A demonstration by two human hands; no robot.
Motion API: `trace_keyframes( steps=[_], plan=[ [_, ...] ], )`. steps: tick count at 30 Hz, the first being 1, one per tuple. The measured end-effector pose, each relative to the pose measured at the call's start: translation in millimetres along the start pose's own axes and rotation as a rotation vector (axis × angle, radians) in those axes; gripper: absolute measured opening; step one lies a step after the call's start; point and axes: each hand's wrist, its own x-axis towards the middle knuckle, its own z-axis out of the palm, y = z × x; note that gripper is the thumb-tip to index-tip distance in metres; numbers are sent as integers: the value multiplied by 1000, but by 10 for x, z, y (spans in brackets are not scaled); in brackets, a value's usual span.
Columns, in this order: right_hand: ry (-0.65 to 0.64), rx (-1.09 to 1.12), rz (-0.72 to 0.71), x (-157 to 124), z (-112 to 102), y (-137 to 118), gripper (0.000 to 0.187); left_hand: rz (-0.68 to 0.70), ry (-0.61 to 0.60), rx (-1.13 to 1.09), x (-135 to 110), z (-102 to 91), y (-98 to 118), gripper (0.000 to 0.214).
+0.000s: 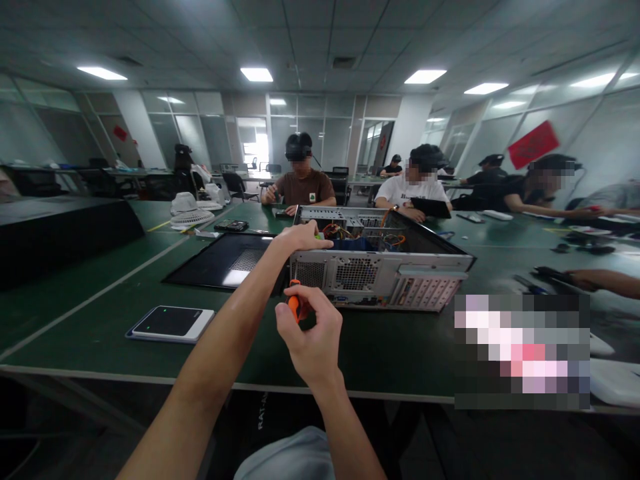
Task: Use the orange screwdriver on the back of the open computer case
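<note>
A silver desktop computer case (385,277) lies on its side on the green table, its top side uncovered and its rear panel facing me. My left hand (304,237) reaches over the near left corner of the case and grips it there; some of its fingertips are hidden inside. Just in front of the rear panel, my right hand (314,327) is closed around the orange handle of a screwdriver (294,303). The screwdriver points at the left part of the panel, near the mesh grille. Coloured wires (340,231) show inside the case.
A black side panel (215,263) lies left of the case. Closer to me is a white phone-like device (173,323). A hard drive (231,225) and a white fan (190,212) lie farther back. People sit across the table, and another person's hand (583,279) is at right.
</note>
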Motion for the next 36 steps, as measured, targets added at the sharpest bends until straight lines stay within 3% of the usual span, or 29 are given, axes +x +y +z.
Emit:
trace_keyframes(
  steps=[13,18,21,25,28,30,33,36],
  plan=[
    [76,39,49,-92,159,38,18,-3,2,1,-30,-17,29,72],
    [123,159,83,-184,277,108,51,-6,9,-10,-17,-4,19,71],
    [152,192,51,-214,300,133,53,0,49,-67,33,24,-21,63],
    [169,175,6,-229,290,154,62,66,262,-477,57,99,-112,33],
    [169,158,-16,-246,290,181,63,40,472,-923,-56,241,-187,26],
    [168,169,-17,-264,298,213,62,74,649,-1102,-190,399,-235,26],
    [158,167,-26,-293,311,273,58,104,937,-1150,-394,691,-296,24],
    [148,160,-46,-303,312,302,53,109,1007,-1023,-533,946,-341,24]
  ],
)
